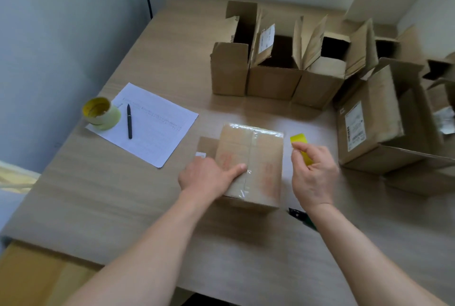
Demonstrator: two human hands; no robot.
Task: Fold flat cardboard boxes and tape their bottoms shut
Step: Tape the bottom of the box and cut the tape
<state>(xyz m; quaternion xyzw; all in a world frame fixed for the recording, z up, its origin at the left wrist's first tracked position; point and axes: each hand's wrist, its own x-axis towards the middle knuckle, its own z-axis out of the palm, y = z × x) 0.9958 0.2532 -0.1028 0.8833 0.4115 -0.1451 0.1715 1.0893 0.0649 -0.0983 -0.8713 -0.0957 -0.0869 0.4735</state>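
Observation:
A small cardboard box [261, 157] stands upside down on the table in front of me, with clear tape running along its bottom seam. My left hand [209, 177] rests on its left side, the thumb pressing flat on the tape. To the right of the box, my right hand [312, 172] grips a yellow plastic tool [299, 139], which sticks out above my fingers. A roll of tape [102, 113] with a yellow core stands at the far left on a sheet of paper.
A white sheet [157, 128] with a black pen [129, 120] lies left of the box. Several folded open boxes [273, 81] stand in a row at the back, and a larger box [374, 130] is at the right. A dark object [296, 213] lies under my right wrist.

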